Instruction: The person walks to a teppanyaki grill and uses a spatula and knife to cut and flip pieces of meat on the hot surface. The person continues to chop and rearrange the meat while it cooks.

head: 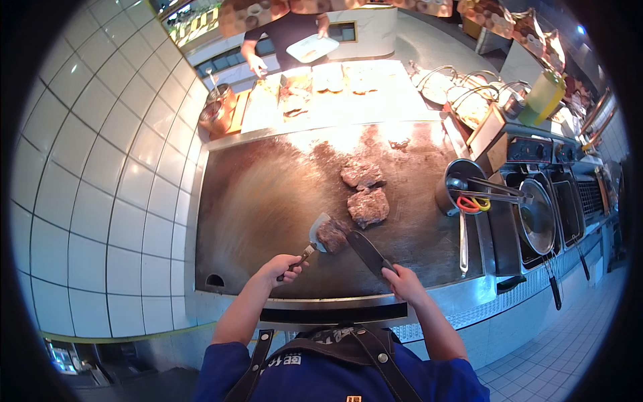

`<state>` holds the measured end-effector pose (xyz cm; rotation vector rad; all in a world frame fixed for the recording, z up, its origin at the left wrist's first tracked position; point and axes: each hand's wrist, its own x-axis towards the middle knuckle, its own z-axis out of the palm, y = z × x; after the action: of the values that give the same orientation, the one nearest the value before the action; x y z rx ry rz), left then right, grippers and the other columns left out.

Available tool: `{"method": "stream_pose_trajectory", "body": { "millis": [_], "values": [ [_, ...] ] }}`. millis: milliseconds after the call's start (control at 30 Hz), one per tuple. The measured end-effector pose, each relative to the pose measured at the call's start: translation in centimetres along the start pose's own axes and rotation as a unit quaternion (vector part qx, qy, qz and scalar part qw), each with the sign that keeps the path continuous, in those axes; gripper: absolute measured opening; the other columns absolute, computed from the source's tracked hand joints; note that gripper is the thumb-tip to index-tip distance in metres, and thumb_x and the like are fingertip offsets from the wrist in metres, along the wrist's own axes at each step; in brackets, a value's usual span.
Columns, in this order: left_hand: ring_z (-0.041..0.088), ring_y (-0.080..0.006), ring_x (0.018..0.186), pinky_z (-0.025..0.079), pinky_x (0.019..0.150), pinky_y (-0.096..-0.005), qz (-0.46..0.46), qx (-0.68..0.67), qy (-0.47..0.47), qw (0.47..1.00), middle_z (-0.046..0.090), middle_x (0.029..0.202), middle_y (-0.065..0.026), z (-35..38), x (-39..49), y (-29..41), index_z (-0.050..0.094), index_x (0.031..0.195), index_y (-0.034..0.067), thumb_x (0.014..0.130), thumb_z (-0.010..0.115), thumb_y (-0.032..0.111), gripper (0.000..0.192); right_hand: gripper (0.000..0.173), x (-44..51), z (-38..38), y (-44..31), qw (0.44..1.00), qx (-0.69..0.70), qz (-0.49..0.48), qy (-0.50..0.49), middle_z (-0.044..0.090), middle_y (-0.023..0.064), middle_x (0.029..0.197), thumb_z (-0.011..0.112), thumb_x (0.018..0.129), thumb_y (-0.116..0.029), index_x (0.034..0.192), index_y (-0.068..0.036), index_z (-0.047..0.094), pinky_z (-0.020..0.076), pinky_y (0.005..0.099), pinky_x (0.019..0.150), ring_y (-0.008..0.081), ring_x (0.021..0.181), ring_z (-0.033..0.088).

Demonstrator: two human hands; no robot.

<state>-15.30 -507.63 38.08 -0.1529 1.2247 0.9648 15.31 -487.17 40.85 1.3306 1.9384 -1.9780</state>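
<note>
My left hand [287, 269] grips the wooden handle of a metal spatula [317, 232], whose blade lies against the left side of a browned piece of meat [332, 236]. In my right hand [402, 282] is a dark, broad-bladed knife [366, 249], its tip end at the meat's right edge. The meat rests between the two tools on a flat steel griddle [261, 201]. Just beyond it lie two larger seared pieces of meat, a nearer one [368, 206] and a farther one [361, 174], touching or nearly so.
A metal pot [454, 183] with tongs and red-and-yellow-handled scissors [472, 203] stands at the griddle's right. Fryers [532, 216] line the right side; a tiled wall [110, 191] bounds the left. Across the brightly lit food trays [326, 95], another person holds a white tray [312, 48].
</note>
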Motion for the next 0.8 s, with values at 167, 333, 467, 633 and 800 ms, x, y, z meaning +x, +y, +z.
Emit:
{"method": "stream_pose_trajectory", "body": {
  "millis": [167, 333, 467, 633, 800],
  "values": [
    [0.043, -0.0096, 0.045, 0.035, 0.039, -0.0253, 0.113, 0.174, 0.147, 0.967, 0.051, 0.065, -0.0024, -0.4, -3.5, -1.8, 0.056, 0.104, 0.003, 0.099, 0.044, 0.026, 0.026, 0.034, -1.0, 3.1, 3.5, 0.989, -0.058, -0.083, 0.105, 0.059, 0.0095, 0.063, 0.060, 0.091, -0.034, 0.092, 0.000, 0.059, 0.0456, 0.0328, 0.053, 0.0194, 0.058, 0.059],
    [0.061, -0.0424, 0.074, 0.049, 0.063, -0.0464, 0.382, 0.482, 0.311, 0.724, 0.062, 0.084, -0.0250, -1.4, -5.9, -5.2, 0.053, 0.113, 0.001, 0.092, 0.053, 0.023, 0.029, 0.032, 1.1, 6.1, 4.6, 0.974, -0.090, -0.145, 0.148, 0.060, 0.0165, 0.064, 0.060, 0.091, -0.033, 0.095, -0.001, 0.060, 0.0455, 0.0377, 0.057, 0.0294, 0.060, 0.062],
    [0.063, -0.0339, 0.064, 0.050, 0.054, -0.0412, 0.419, 0.661, 0.265, 0.563, 0.062, 0.080, -0.0172, -0.9, -7.2, -6.9, 0.052, 0.120, 0.001, 0.089, 0.059, 0.024, 0.039, 0.033, 1.3, 7.6, 3.4, 0.967, -0.149, -0.142, 0.150, 0.059, 0.0187, 0.063, 0.059, 0.091, -0.037, 0.095, -0.004, 0.059, 0.0448, 0.0438, 0.055, 0.0388, 0.063, 0.062],
    [0.059, -0.0200, 0.049, 0.046, 0.042, -0.0321, 0.418, 0.779, 0.238, 0.403, 0.054, 0.071, -0.0067, -0.9, -5.5, -7.4, 0.054, 0.120, 0.003, 0.089, 0.057, 0.025, 0.039, 0.034, 1.7, 7.5, 4.2, 0.956, -0.181, -0.180, 0.146, 0.060, 0.0202, 0.064, 0.058, 0.092, -0.037, 0.095, -0.003, 0.058, 0.0446, 0.0463, 0.056, 0.0409, 0.065, 0.061],
    [0.058, -0.0185, 0.048, 0.046, 0.042, -0.0314, 0.432, 0.769, 0.238, 0.406, 0.053, 0.070, -0.0057, -1.1, -5.3, -7.2, 0.055, 0.121, 0.003, 0.089, 0.057, 0.024, 0.039, 0.033, 1.3, 7.7, 3.5, 0.962, -0.170, -0.155, 0.150, 0.059, 0.0206, 0.064, 0.058, 0.092, -0.036, 0.096, -0.004, 0.058, 0.0446, 0.0455, 0.056, 0.0408, 0.065, 0.061]
  ]
}}
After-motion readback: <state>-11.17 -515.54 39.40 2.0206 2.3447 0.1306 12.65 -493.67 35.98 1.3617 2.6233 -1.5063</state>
